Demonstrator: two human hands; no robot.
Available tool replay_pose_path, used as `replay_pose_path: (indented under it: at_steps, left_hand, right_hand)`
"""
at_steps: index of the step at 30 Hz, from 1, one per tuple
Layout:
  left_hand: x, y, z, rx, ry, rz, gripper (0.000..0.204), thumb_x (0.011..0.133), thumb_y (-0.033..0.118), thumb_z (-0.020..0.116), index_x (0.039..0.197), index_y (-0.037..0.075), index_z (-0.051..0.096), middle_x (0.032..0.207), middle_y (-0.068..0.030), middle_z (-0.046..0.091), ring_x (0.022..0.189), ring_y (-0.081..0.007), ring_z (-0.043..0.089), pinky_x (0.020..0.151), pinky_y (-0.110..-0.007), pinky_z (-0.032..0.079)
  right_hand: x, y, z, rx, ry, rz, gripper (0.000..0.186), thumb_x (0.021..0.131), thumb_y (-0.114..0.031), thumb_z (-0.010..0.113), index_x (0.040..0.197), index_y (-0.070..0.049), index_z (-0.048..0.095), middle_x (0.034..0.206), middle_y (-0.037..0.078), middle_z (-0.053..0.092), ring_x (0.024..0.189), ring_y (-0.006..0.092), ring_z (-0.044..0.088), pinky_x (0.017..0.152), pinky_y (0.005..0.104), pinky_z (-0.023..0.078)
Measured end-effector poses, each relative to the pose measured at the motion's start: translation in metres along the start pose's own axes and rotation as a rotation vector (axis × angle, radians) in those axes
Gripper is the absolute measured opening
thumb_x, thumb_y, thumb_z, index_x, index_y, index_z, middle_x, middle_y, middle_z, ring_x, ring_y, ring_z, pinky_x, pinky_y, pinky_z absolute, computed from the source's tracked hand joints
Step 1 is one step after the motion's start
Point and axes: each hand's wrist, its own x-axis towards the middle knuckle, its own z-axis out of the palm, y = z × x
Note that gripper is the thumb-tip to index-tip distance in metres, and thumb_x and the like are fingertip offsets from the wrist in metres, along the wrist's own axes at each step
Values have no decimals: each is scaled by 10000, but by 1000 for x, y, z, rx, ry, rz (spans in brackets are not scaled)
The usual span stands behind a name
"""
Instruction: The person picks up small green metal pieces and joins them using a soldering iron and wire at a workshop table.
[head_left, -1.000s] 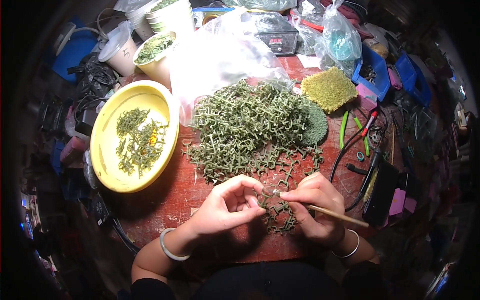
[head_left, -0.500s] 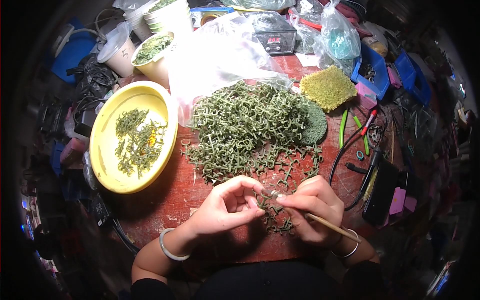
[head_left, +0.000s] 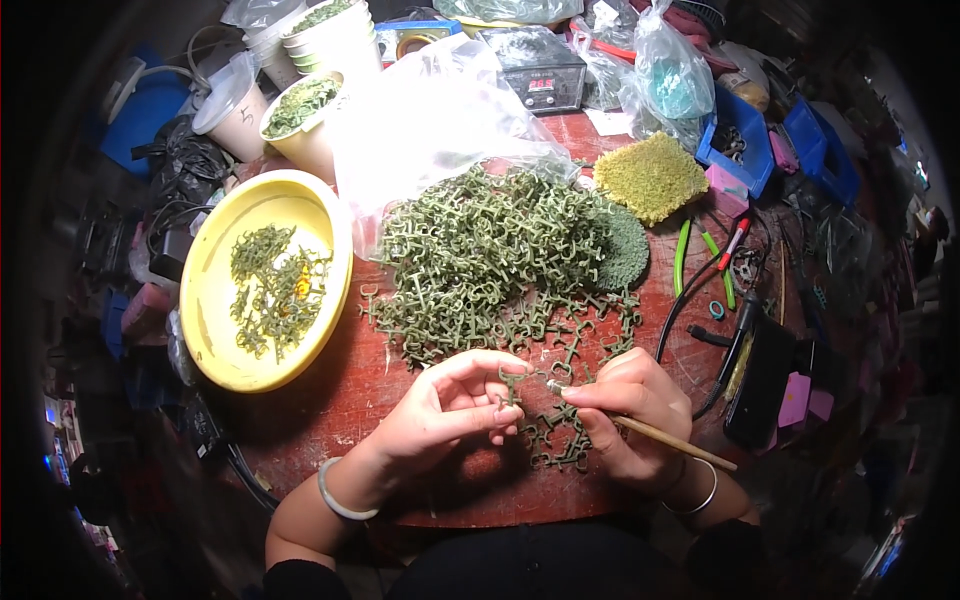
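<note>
My left hand [head_left: 440, 415] pinches a small green hook-ended piece [head_left: 511, 388] between thumb and fingertips. My right hand [head_left: 637, 410] is closed around a thin wooden-handled tool [head_left: 680, 447], its short metallic tip pointing left, a little apart from the piece. A few loose green pieces [head_left: 560, 440] lie on the red table between the hands. Just beyond them spreads a big heap of similar green pieces [head_left: 480, 265]. To the left, a tilted yellow basin [head_left: 213, 255] holds more of these pieces.
A clear plastic bag [head_left: 430, 110] lies behind the heap. At the right are a yellow sponge-like pad [head_left: 652, 178], a round green pad [head_left: 622, 250], green-handled pliers [head_left: 682, 258], black cables and blue bins [head_left: 738, 145]. White buckets [head_left: 305, 115] and a box with a red display [head_left: 540, 88] stand behind.
My hands have drawn slightly apart, and the tool tip has come away from the left fingertips. The green piece in my left hand now stands upright and shows more plainly.
</note>
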Motion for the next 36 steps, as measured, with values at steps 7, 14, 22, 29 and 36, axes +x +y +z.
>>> replay_pose_path:
  at_steps: [7, 14, 22, 29, 36]
  left_hand:
    - [-1, 3, 1, -21, -1, -21, 477, 974, 8, 727, 1424, 20, 568, 979, -57, 701, 844, -118, 675, 760, -258, 568]
    - [-11, 18, 0, 393, 11, 48, 366, 969, 8, 714, 1321, 14, 613, 943, 0, 691, 843, -67, 649, 759, -235, 537]
    - [-16, 35, -15, 1266, -283, 112, 309, 881, 95, 743, 1130, 21, 576, 910, -151, 686, 832, -356, 696, 732, -420, 566]
    - [-16, 37, -12, 1277, -330, 141, 297, 902, 138, 786, 1129, 12, 640, 962, -162, 709, 872, -353, 705, 780, -415, 570]
    - [-7, 17, 1, 1128, 72, 413, 115, 917, 85, 761, 968, 9, 691, 831, -127, 672, 753, -270, 685, 683, -361, 547]
  right_hand:
    - [-4, 3, 3, -68, 41, -2, 239, 847, 49, 781, 1080, -1, 762, 851, 85, 649, 744, 233, 623, 663, 339, 513]
    - [-3, 4, 4, -100, 93, 8, 218, 868, 42, 774, 1080, -2, 752, 859, 94, 656, 739, 236, 619, 661, 337, 508]
    - [-4, 3, 6, -105, 110, 65, 200, 878, 47, 769, 1072, 2, 745, 867, 104, 658, 727, 222, 609, 645, 327, 496]
    - [-11, 1, 10, -58, 105, 272, 261, 899, 44, 755, 1152, 2, 710, 840, 107, 663, 743, 236, 647, 641, 349, 507]
    - [-5, 16, 18, -318, -204, 12, 287, 811, 34, 793, 1066, -8, 669, 869, 119, 652, 826, 307, 604, 734, 393, 500]
